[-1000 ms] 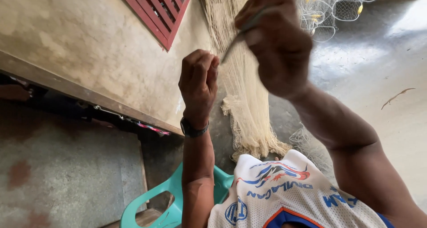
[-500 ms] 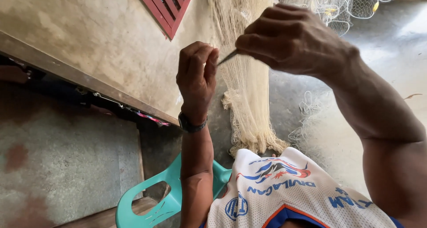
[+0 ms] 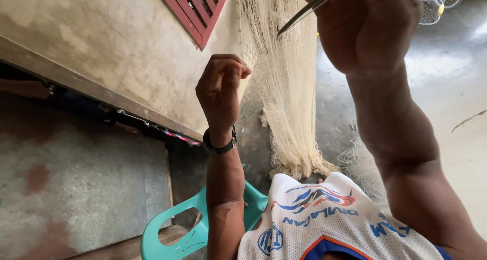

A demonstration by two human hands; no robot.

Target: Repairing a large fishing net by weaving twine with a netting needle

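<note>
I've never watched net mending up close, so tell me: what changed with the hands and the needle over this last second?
The right hand pulled up and away from the left, keeping its grip on the thin needle, whose tip half a second ago met the left fingers. The left hand stayed raised, pinched at the edge of the hanging net. The green chair and wall did not change.
</note>
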